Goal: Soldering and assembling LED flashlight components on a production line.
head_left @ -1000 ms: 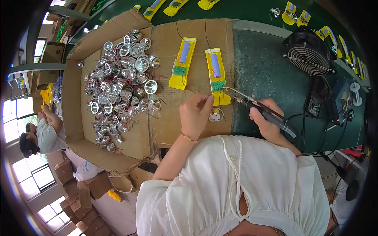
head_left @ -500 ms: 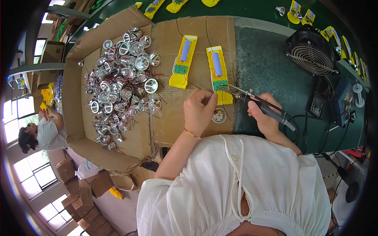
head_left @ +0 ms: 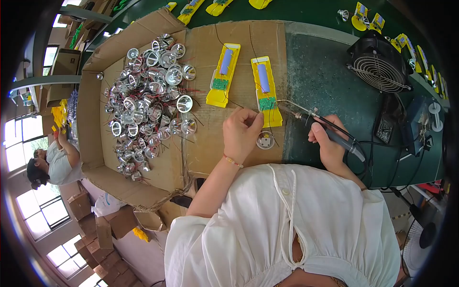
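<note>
My right hand (head_left: pixel 330 141) grips a soldering iron (head_left: pixel 338 137) with a thin bent metal tube along it. The tube's end is near the green circuit board (head_left: pixel 267 104) in a yellow plastic housing (head_left: pixel 274 119) with a purple cylindrical battery (head_left: pixel 263 78). Beside the housing's lower end, my left hand (head_left: pixel 242 133) is closed in a pinch; whatever its fingertips hold is too small to make out. A lamp reflector cup (head_left: pixel 265 140) lies just right of my left hand. Farther left rests a second yellow housing (head_left: pixel 218 99), also with battery and board.
A cardboard box (head_left: pixel 138 195) at left holds many silvery reflector cups (head_left: pixel 155 87) with wires. A black fan (head_left: pixel 378 64) stands at the right, with a dark holder (head_left: pixel 385 128) and cables nearer me. More yellow housings line the far edge. Another person (head_left: pixel 62 160) is at far left.
My right hand has moved right and drawn the soldering iron back from the circuit board. My left hand has stayed nearly still.
</note>
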### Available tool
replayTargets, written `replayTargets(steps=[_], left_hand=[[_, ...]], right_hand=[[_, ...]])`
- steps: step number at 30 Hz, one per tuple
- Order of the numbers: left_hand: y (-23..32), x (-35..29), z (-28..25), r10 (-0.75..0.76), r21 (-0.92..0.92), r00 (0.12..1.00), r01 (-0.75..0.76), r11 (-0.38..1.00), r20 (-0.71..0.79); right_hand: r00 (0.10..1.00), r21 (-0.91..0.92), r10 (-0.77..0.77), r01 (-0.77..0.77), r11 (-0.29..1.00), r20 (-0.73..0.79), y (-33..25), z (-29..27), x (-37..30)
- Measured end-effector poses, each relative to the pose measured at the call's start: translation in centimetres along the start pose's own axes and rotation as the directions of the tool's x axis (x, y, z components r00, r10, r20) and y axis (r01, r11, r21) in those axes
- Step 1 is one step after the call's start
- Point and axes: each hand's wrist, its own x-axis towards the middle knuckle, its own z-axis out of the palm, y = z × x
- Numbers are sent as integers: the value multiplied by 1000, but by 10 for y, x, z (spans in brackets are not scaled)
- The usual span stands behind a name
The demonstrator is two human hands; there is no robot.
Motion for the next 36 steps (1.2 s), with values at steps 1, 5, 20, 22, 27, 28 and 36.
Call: replayTargets(steps=[1,5,20,22,27,28,36], left_hand=[[1,0,0,1,1,1000,-1,1000,0],[-4,2,-12,210,-59,950,-229,972,-231],[0,-18,-11,-517,-488,804,590,643,292],[-1,-18,-9,-290,-416,952,305,857,101],[-1,-6,4,93,-41,994,-91,995,60],[0,-3,4,89,-40,994,-87,995,58],[4,6,5,29,74,987,-41,996,160]], right_hand=[[1000,1,-1,1,1000,-1,0,0,0],[1000,-4,4,-4,1000,-10,-1,-4,-2],[1000,11,-7,6,1000,11,-3,-11,-6],[999,-21,-21,22,1000,29,-4,-13,-6],[999,-41,-8,10,999,44,0,-8,-3],[999,-61,-4,6,998,42,0,-6,-2],[999,-70,-2,4,998,32,2,-2,2]])
